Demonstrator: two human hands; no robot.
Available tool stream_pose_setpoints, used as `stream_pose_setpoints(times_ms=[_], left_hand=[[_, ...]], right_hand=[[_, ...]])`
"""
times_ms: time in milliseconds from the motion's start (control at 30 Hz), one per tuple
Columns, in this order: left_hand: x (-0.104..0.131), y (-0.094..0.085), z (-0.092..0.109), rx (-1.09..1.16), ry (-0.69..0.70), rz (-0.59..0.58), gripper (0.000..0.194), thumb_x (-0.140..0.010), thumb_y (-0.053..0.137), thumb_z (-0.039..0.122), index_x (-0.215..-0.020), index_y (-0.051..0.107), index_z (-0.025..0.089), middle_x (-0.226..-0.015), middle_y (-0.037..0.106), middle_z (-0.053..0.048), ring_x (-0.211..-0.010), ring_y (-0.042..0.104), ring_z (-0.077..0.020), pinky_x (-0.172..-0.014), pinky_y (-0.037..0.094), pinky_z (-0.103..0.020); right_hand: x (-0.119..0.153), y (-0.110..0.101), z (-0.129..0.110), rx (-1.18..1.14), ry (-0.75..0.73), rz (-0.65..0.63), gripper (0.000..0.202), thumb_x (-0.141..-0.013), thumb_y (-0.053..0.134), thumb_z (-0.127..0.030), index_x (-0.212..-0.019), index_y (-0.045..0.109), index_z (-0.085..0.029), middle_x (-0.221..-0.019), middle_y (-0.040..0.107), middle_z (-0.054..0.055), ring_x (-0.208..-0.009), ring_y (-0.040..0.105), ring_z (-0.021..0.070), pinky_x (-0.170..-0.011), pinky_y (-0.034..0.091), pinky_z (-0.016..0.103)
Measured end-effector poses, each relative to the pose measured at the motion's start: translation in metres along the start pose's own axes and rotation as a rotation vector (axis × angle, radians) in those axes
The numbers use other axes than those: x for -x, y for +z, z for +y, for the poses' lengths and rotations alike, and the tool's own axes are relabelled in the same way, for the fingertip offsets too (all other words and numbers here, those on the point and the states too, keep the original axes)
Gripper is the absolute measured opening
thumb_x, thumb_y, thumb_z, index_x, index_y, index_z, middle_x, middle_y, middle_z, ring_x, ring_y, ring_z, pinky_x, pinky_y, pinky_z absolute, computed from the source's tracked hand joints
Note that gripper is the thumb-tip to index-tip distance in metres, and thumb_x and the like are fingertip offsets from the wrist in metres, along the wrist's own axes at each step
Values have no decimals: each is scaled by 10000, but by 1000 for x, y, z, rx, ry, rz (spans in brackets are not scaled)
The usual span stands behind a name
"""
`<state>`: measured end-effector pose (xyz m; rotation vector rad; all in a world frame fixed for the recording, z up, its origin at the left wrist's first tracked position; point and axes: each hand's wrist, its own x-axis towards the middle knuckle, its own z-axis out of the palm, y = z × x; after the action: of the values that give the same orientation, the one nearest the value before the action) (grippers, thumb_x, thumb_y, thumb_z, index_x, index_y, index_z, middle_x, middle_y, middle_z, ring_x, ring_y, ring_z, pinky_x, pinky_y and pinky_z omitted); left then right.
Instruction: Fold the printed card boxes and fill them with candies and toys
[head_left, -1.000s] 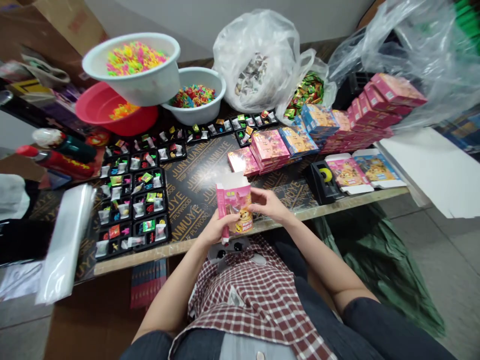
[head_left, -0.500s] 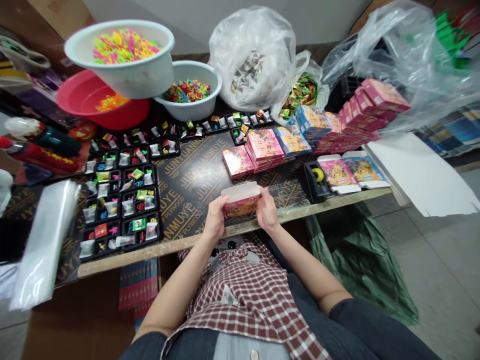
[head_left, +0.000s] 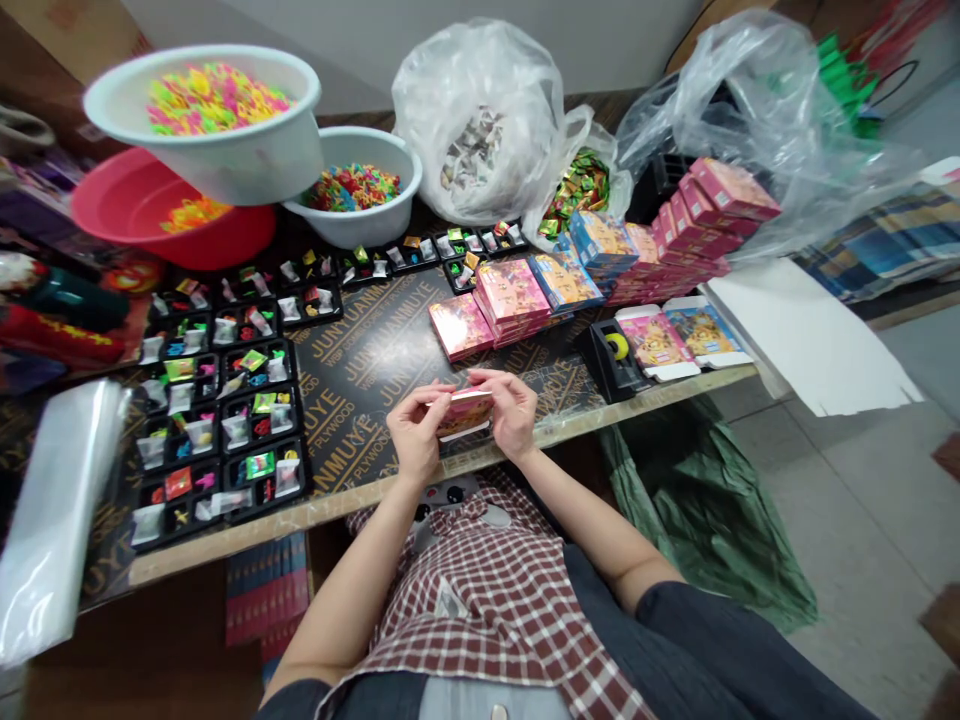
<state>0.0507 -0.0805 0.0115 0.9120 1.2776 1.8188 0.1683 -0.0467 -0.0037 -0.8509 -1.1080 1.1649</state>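
Observation:
A small pink printed cardboard box (head_left: 466,415) is held between my two hands just above the table's front edge. My left hand (head_left: 417,430) grips its left end, thumb and fingertips on the upper edge. On the right end my right hand (head_left: 512,410) is closed, its fingers reaching over the top. White card shows along the box's lower edge; its far side is hidden. Beyond my hands lie stacked pink boxes (head_left: 512,295) and blue boxes (head_left: 565,282).
Black trays (head_left: 259,420) of small toys and sachets cover the left side. Tubs (head_left: 202,130) and plastic bags (head_left: 480,120) stand behind. A tape dispenser (head_left: 611,362) and flattened boxes (head_left: 656,340) are at right, plastic sleeves (head_left: 60,520) at far left.
The raised white flap at the top of the box has folded down, and my fingers have moved onto its upper edge. My view has shifted slightly right.

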Motion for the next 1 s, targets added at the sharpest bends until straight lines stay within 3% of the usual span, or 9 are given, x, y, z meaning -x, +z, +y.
stream_pose_setpoints(times_ms=[167, 233, 367, 500, 600, 700, 800, 933, 1000], left_hand=[[-3, -15, 7, -218, -36, -141, 233, -751, 773, 373, -877, 715, 186, -870, 776, -57, -819, 738, -204, -755, 599, -336], [-5, -19, 7, -275, 7, -195, 212, -781, 756, 379, -836, 706, 181, -872, 779, -66, -849, 749, -213, -793, 610, -353], [-8, -33, 2, -420, 260, -301, 143, -849, 702, 326, -815, 716, 187, -907, 788, -57, -939, 753, -228, -961, 585, -443], [-12, -53, -9, -520, 577, -392, 90, -875, 659, 220, -931, 728, 207, -1012, 785, -45, -974, 749, -215, -993, 576, -446], [-13, -56, -12, -617, 675, -418, 64, -849, 691, 216, -910, 710, 208, -1004, 784, -52, -990, 744, -233, -987, 573, -450], [-13, -46, -8, -696, 728, -453, 113, -809, 749, 278, -802, 664, 205, -969, 781, -64, -918, 748, -231, -868, 595, -366], [-13, -34, 3, -787, 687, -519, 90, -896, 636, 261, -824, 649, 209, -915, 761, -55, -782, 720, -176, -720, 557, -276], [-16, -23, 11, -853, 685, -531, 194, -944, 529, 209, -1083, 665, 206, -935, 705, -67, -836, 664, -186, -779, 521, -298], [-17, -19, 6, -878, 723, -513, 270, -945, 505, 193, -1168, 656, 217, -962, 677, -75, -833, 635, -190, -775, 504, -311]], right_hand=[[3, -11, -6, 202, -55, -97, 130, -858, 687, -340, -935, 696, -235, -937, 752, 43, -885, 709, 197, -844, 566, 354], [1, -14, -8, 247, -68, -133, 117, -877, 675, -335, -931, 700, -234, -925, 753, 42, -874, 713, 191, -830, 570, 340], [-7, -24, -9, 304, -127, -252, 138, -919, 630, -335, -872, 695, -223, -957, 768, 58, -920, 726, 199, -882, 571, 358], [-12, -36, 0, 368, -299, -460, 157, -928, 621, -354, -928, 712, -227, -1072, 762, 89, -1025, 714, 215, -935, 563, 393], [-8, -39, 8, 421, -355, -551, 175, -956, 564, -348, -971, 712, -256, -1145, 742, 90, -1103, 686, 218, -961, 551, 430], [-2, -51, 3, 519, -352, -535, 176, -936, 587, -362, -1036, 706, -280, -1236, 702, 83, -1199, 631, 238, -1025, 506, 469], [-6, -94, -17, 721, -345, -315, 326, -839, 708, -396, -1146, 687, -287, -1311, 634, 96, -1249, 568, 276, -1090, 435, 492], [-26, -193, -41, 999, -223, 309, 233, -832, 664, -318, -1046, 716, -240, -1197, 591, 112, -1212, 530, 293, -1127, 357, 516], [-37, -237, -45, 1083, -102, 383, 194, -758, 719, -299, -925, 741, -203, -1141, 587, 126, -1199, 523, 319, -1121, 341, 528]])
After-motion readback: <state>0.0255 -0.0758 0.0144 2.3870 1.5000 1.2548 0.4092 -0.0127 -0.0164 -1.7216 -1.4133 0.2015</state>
